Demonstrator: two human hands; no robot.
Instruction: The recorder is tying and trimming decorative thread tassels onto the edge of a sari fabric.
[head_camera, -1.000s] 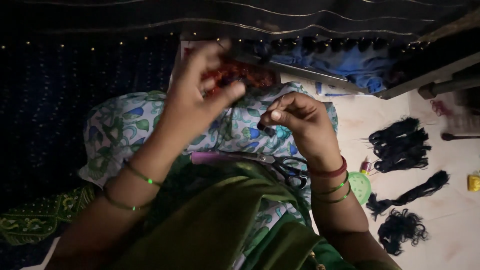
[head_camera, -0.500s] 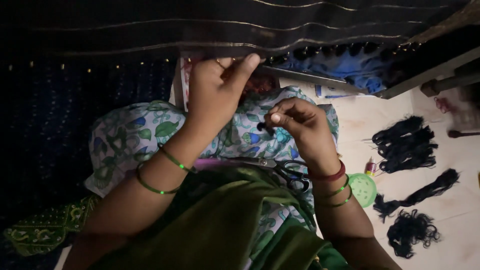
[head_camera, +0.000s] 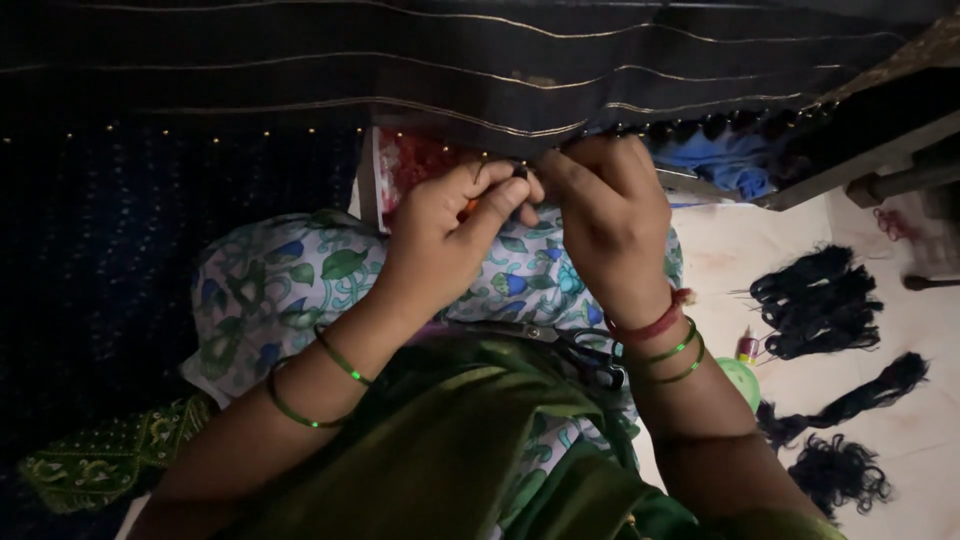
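Both hands meet at the lower edge of a dark cloth (head_camera: 480, 70) with thin pale stripes, which hangs across the far side: the left hand (head_camera: 445, 235) has its fingers curled narrow, thumb and forefinger pinched on something small and dark that cannot be told, and the right hand (head_camera: 610, 215) pinches the beaded hem just beside it. Scissors (head_camera: 585, 350) lie nearer on the floral cloth (head_camera: 280, 290) — and black thread bundles (head_camera: 815, 315) rest well apart on the right.
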